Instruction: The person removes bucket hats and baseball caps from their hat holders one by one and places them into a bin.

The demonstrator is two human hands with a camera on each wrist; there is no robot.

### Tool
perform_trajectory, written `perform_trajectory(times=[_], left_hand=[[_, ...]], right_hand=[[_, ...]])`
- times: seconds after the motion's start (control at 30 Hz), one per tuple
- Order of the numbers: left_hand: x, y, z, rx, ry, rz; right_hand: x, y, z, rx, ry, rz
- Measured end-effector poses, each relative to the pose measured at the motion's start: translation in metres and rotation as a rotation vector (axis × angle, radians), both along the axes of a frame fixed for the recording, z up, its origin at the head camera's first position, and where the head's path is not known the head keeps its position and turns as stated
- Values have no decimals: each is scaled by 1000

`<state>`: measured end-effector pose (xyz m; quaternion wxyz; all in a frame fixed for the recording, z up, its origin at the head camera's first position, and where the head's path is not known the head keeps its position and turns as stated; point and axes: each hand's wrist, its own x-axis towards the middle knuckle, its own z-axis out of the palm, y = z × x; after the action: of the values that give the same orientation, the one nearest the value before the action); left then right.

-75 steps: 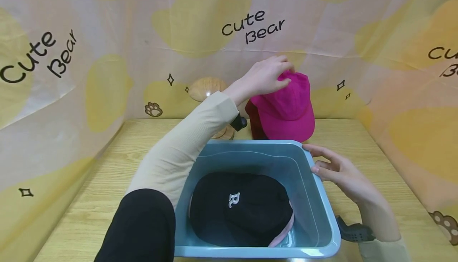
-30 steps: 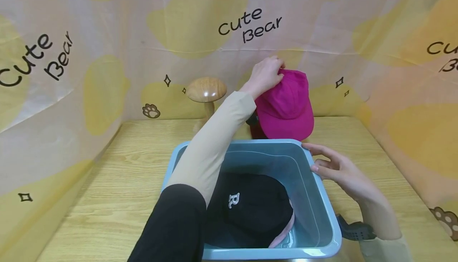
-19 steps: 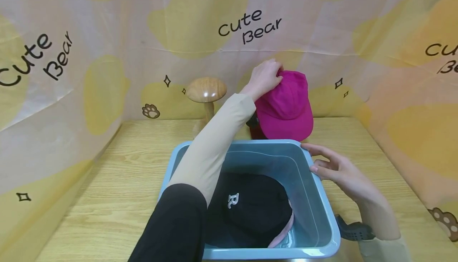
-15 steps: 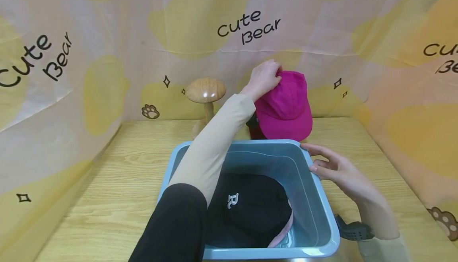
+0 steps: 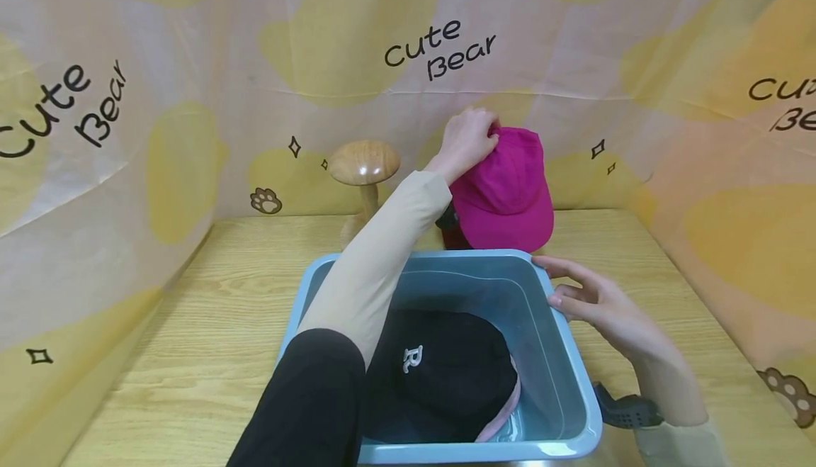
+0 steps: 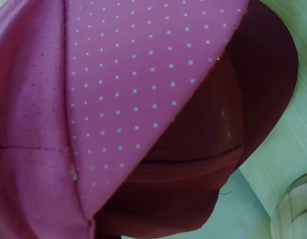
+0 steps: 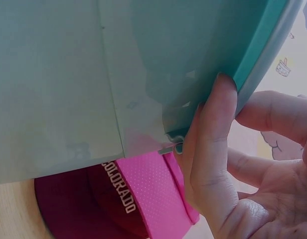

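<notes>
In the head view my left hand (image 5: 468, 139) pinches the upper left of a bright pink baseball cap (image 5: 510, 176) behind the basin. The pink cap's dotted surface (image 6: 138, 74) lies against a dark red cap (image 6: 193, 144) in the left wrist view. White "COLORADO" lettering marks that red cap (image 7: 116, 196) in the right wrist view. My right hand (image 5: 605, 311) grips the right back corner of the light blue basin (image 5: 472, 254), thumb and fingers on either side of its rim. Inside the basin lies a black cap (image 5: 459, 375) with a white "R"; my left arm hides part of it.
A mushroom-shaped wooden stand (image 5: 365, 164) rises behind the basin, left of the pink cap, its lower part behind my left sleeve. Printed cloth (image 5: 344, 49) hangs round the back and sides of the wood-grain table (image 5: 210, 325).
My left hand's fingers, spread over the pink cap at first, have closed on its top, and the left forearm has swung right. My right hand keeps its grip on the basin.
</notes>
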<state>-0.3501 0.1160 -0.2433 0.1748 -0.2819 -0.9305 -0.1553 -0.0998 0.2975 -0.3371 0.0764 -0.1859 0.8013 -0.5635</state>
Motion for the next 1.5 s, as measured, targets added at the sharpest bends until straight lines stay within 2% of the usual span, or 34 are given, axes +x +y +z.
perform_trajectory(times=[0.2,0.3,0.67,1.1,1.37,1.5], left_hand=[[5,1,5,-19,62,-6],[7,1,9,-10,65,-25],[16,-4,28,104,5,-134],[24,-6,39,133,-51,-171],[37,-8,46,183,-94,-192],[47,-9,51,234,-133,-261]], right_hand=[[1,0,-2,2,7,1],[0,1,-2,1,11,4],[-1,2,-1,8,30,10],[0,2,-1,23,31,8],[1,3,-1,19,31,11],[1,3,-1,22,23,9]])
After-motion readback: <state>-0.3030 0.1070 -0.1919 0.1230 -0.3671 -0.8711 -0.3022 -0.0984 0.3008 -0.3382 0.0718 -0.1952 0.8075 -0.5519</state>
